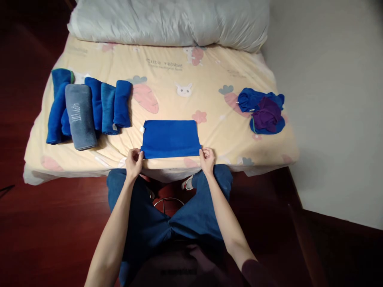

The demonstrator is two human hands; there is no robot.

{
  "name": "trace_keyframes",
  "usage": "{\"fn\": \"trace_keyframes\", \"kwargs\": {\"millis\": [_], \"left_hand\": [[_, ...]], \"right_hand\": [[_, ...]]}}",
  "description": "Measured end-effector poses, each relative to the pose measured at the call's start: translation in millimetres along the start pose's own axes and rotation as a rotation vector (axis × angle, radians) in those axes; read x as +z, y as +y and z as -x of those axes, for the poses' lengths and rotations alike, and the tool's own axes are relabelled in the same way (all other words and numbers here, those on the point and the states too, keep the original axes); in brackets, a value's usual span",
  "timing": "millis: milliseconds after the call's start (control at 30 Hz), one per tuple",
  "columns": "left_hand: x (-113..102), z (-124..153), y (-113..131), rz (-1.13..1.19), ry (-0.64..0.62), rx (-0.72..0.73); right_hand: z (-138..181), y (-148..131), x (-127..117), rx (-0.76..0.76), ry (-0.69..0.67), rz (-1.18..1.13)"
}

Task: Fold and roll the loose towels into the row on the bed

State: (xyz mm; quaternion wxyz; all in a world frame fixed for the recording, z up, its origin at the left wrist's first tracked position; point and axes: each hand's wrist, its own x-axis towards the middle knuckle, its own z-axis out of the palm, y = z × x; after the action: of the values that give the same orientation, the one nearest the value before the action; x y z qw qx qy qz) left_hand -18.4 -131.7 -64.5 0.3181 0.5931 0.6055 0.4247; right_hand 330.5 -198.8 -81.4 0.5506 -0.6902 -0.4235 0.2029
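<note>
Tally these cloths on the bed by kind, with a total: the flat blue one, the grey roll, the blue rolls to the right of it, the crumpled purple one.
Flat blue cloth: 1
Grey roll: 1
Blue rolls right of it: 3
Crumpled purple cloth: 1
Total: 6
Other blue cloths overlap too much to count.

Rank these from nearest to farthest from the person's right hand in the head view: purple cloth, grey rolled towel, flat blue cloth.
1. Flat blue cloth: pinched at its near right corner by the right hand.
2. Purple cloth: off to the right.
3. Grey rolled towel: well over to the left.
</note>
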Motion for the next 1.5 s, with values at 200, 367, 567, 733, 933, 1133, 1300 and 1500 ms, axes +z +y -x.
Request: {"fn": "trace_keyframes", "kwargs": {"millis": [200,367,567,733,933,1133,1300,1500], "left_hand": [[1,0,0,-0.038,0.032,-0.012],[3,1,-1,-0.104,0.084,-0.011],[7,2,-7,-0.208,0.154,0.04],[6,2,-9,-0.236,0.067,0.119],[3,4,-10,-0.304,0.01,0.239],[-2,4,-8,-0.269,-0.13,0.376],[-8,3,-2,-0.299,-0.197,0.354],[-13,-2,-2,-0.324,-0.295,0.376]], "right_hand": [[1,-5,1,0.026,0.019,0.015],[0,-6,3,0.028,0.066,0.013],[1,-5,7,0.044,0.121,0.046],[3,-4,10,0.022,0.159,0.083],[1,-8,7,0.046,0.146,0.127],[3,-14,-8,-0.157,0.018,0.282],[1,-26,-21,-0.373,-0.328,0.401],[-7,-33,-24,-0.406,-0.484,0.481]]}}
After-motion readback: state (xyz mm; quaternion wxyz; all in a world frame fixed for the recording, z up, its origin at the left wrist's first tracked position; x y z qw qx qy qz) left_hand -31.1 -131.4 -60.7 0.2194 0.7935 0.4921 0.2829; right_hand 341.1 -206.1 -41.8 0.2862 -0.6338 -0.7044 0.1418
